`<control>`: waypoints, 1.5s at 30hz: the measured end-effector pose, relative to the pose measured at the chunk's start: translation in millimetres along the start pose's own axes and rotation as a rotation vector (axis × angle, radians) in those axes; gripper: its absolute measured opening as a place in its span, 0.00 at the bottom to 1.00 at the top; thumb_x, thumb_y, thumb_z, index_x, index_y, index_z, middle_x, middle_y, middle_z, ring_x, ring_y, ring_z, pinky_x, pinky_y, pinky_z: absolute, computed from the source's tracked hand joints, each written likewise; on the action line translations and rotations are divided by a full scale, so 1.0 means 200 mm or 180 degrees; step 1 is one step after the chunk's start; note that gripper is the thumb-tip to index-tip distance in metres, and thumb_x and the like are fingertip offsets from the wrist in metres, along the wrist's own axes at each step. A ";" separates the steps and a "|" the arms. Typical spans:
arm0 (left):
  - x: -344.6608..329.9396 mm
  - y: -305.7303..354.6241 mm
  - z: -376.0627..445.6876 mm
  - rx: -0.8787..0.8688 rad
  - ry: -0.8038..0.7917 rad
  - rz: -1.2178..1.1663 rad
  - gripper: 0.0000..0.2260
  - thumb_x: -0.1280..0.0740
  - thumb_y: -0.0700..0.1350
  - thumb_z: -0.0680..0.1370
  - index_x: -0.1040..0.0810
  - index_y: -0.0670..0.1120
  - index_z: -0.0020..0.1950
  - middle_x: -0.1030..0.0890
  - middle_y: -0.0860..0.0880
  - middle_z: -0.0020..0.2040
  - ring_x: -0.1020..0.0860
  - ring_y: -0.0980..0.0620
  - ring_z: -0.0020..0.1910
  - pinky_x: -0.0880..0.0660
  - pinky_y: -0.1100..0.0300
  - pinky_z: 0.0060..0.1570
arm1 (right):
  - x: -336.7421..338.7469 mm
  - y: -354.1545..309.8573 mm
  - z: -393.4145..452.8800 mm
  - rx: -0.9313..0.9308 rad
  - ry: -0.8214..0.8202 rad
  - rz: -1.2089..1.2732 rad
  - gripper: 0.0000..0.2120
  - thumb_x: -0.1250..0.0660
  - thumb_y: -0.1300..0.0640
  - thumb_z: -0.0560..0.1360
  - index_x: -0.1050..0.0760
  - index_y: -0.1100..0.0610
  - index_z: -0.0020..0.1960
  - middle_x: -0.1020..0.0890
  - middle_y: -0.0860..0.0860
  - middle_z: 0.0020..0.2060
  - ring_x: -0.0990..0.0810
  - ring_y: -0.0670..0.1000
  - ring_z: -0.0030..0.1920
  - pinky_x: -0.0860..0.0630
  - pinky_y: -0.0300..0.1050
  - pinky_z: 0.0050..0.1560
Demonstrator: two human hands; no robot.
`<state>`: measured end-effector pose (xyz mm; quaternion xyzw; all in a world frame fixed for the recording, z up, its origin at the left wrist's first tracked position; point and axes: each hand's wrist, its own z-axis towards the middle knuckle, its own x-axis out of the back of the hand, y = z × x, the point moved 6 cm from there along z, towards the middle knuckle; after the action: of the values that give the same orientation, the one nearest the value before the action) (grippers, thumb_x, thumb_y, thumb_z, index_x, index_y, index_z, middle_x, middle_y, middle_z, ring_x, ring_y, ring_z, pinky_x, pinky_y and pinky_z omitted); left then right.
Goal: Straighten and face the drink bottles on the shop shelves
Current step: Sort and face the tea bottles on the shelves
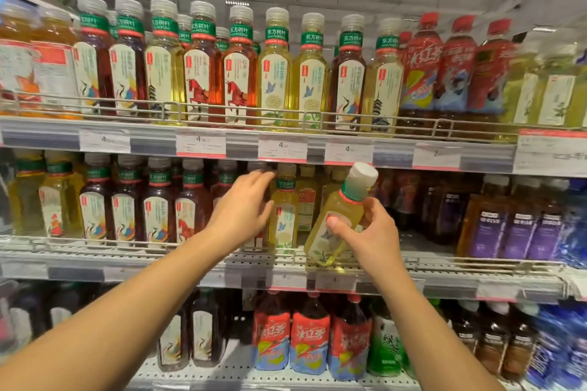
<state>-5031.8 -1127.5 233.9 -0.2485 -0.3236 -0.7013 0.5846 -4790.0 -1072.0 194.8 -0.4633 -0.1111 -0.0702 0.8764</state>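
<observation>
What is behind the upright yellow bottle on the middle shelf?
Behind the upright yellow bottle stand more yellow bottles in a dim row; how far it runs is hidden.

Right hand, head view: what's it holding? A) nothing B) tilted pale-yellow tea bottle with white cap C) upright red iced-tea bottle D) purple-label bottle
B: the right hand grips a pale-yellow tea bottle, tilted with its white cap leaning right, over the front rail of the middle shelf.

white price tags line the grey shelf edges.
</observation>
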 end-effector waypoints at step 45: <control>-0.19 0.05 0.28 0.1170 0.0043 -0.0846 0.13 0.36 0.46 0.82 0.26 0.42 0.65 0.22 0.37 0.59 0.26 0.37 0.62 0.28 0.51 0.52 | -0.07 0.11 0.17 0.0527 0.0416 -0.1620 0.16 0.32 0.50 0.79 0.25 0.52 0.65 0.25 0.48 0.59 0.19 0.51 0.46 0.23 0.49 0.50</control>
<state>-5016.0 -1061.7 246.0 -0.0883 -0.4719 -0.7031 0.5246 -4802.6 -1031.8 192.6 -0.3418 -0.1726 -0.3086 0.8707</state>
